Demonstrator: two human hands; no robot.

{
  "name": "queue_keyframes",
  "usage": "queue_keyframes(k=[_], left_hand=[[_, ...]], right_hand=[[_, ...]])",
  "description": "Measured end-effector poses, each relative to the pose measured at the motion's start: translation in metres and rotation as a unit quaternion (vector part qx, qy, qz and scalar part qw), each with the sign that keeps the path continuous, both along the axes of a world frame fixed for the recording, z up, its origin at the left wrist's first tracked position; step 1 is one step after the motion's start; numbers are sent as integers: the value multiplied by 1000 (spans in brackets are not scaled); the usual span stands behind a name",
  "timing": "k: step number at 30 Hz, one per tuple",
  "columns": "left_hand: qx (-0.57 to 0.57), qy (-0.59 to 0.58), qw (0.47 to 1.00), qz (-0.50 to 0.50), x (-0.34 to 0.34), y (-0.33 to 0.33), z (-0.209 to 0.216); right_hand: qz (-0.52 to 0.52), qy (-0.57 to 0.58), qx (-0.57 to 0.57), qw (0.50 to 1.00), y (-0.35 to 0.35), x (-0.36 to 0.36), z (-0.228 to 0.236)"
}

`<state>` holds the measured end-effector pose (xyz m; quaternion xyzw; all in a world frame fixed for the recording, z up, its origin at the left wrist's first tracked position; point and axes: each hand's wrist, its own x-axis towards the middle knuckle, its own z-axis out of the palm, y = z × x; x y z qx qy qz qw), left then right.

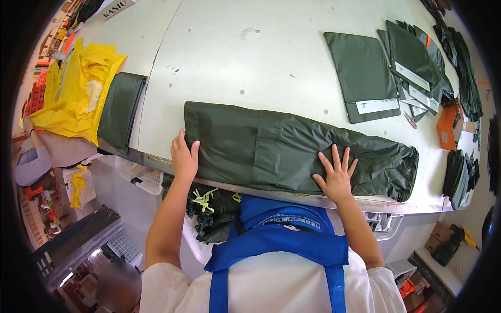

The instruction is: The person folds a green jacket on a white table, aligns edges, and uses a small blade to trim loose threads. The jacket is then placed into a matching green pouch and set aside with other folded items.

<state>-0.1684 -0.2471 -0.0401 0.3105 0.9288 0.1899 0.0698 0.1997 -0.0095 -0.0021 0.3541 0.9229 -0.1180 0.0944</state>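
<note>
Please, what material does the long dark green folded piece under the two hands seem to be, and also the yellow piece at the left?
The dark green folded piece looks like thin synthetic rainwear fabric: faint sheen, soft creases. The yellow piece seems a similar glossy coated fabric or plastic sheet, crumpled with bright highlights.

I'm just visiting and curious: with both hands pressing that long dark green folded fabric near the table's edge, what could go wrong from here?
1. The folded green fabric lies close to the table edge; a push toward the person might slide it off.
2. Its right end looks bunched and puffy, beyond the right hand, so creases could get pressed in.
3. The left hand sits only at the left corner, so the unheld middle may spring up or unfold.
</note>
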Motion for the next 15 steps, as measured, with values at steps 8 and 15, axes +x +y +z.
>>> queue_keyframes(k=[8, 15], left_hand=[[48, -495, 858, 128, -32, 6, 35], [236, -564, 791, 6, 4, 16, 123]], right_hand=[[-183, 459, -381, 782, -74, -153, -13], [-108, 361, -255, 890, -84, -157, -31]])
